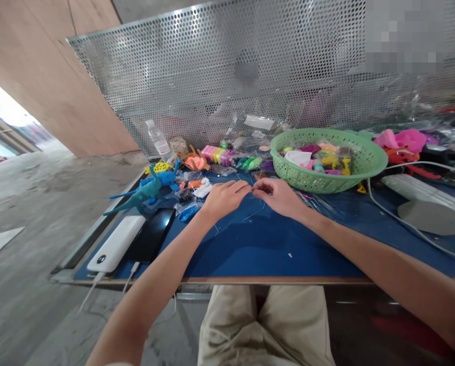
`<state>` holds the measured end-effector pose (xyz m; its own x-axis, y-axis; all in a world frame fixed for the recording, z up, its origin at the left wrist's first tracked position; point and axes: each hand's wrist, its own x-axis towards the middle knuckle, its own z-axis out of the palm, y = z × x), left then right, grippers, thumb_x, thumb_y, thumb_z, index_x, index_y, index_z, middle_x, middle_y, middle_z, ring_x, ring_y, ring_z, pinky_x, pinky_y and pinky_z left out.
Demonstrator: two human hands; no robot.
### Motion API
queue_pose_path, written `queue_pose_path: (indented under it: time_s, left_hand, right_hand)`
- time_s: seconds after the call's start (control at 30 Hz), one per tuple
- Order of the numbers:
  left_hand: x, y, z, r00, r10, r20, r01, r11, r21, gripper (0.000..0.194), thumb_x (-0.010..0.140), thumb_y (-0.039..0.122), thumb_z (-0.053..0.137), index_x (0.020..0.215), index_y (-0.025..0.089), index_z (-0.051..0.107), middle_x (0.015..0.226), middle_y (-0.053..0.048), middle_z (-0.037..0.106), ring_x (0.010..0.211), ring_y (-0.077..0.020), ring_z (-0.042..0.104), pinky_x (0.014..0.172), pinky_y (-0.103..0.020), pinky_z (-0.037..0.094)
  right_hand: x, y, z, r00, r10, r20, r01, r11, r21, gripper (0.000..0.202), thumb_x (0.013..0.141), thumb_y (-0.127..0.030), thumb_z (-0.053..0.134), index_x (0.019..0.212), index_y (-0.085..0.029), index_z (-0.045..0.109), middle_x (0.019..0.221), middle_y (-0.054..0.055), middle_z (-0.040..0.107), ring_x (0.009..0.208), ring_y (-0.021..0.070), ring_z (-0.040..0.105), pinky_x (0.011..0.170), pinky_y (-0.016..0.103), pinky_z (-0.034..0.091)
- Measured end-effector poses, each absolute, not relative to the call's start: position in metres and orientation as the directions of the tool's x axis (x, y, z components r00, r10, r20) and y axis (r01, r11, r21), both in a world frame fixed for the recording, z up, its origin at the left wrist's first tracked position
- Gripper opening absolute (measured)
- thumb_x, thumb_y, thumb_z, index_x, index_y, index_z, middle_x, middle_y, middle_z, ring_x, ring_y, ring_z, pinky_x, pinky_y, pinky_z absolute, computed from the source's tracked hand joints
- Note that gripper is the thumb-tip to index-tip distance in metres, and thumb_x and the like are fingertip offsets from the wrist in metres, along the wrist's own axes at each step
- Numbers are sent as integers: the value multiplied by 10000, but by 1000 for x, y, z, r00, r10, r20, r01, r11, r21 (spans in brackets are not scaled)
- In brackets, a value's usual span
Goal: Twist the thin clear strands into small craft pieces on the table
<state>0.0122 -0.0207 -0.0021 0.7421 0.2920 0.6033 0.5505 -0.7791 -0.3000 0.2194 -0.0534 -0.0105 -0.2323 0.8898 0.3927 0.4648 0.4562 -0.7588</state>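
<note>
Where the table [227, 259] comes nearest, one power bank [117, 244] and one phone [153, 235] lie at its left. Beyond, one thin strand [253, 213] lies just short of the left hand [227, 198] and right hand [279, 195], nearer the right, its long axis slanting from near left to far right. Left fingers stretch out together, right ones bend into a pinch; I cannot tell what, if anything, either grasps. Farther: two dinosaurs [151, 187] at left, one basket [305, 177] at right, one bottle [159, 141] behind the dinosaurs.
</note>
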Motion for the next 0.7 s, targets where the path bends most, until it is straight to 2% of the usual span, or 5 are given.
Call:
queue_pose_path:
  time_s: [0.23, 0.3, 0.4, 0.53, 0.7]
  left_hand:
    - [16, -27, 6, 584, 581, 566, 592, -783, 193, 169, 952, 296, 585, 932, 229, 739, 920, -2, 760, 844, -170, 676, 717, -283, 493]
    - [13, -25, 7, 594, 611, 523, 578, -776, 251, 165, 947, 289, 589, 914, 226, 738, 894, -3, 757, 829, -171, 665, 748, -297, 499]
    - [7, -22, 5, 642, 567, 516, 534, -814, 229, 146, 946, 275, 589, 957, 211, 719, 919, -18, 743, 840, -163, 662, 786, -303, 509]
    - [3, -18, -1, 706, 449, 547, 499, -864, 63, 243, 924, 340, 648, 1121, 199, 670, 1038, -43, 728, 886, -165, 676, 791, -293, 529]
    - [6, -16, 0, 781, 275, 561, 463, -857, -225, 184, 990, 299, 551, 1068, 196, 683, 957, -35, 746, 894, -165, 697, 786, -282, 534]
  right_hand:
    - [217, -56, -15, -384, 597, 704, 633, 725, -270, 165, 982, -220, 464, 962, -201, 627, 971, 101, 708, 944, 244, 640, 887, 392, 484]
    - [216, -54, -16, -403, 574, 713, 626, 741, -243, 165, 984, -222, 462, 969, -198, 624, 977, 102, 706, 945, 244, 637, 894, 397, 481]
    - [215, -52, -16, -321, 704, 634, 604, 667, -436, 126, 956, -247, 515, 937, -206, 632, 899, 63, 706, 823, 211, 641, 765, 351, 491]
    - [218, -48, -13, -240, 900, 364, 472, 436, -766, 128, 889, -306, 580, 845, -206, 648, 759, 21, 681, 701, 181, 628, 672, 320, 476]
    - [219, -46, -10, -265, 948, 177, 265, 248, -932, 155, 821, -348, 627, 822, -196, 658, 740, 16, 668, 714, 168, 627, 734, 322, 492]
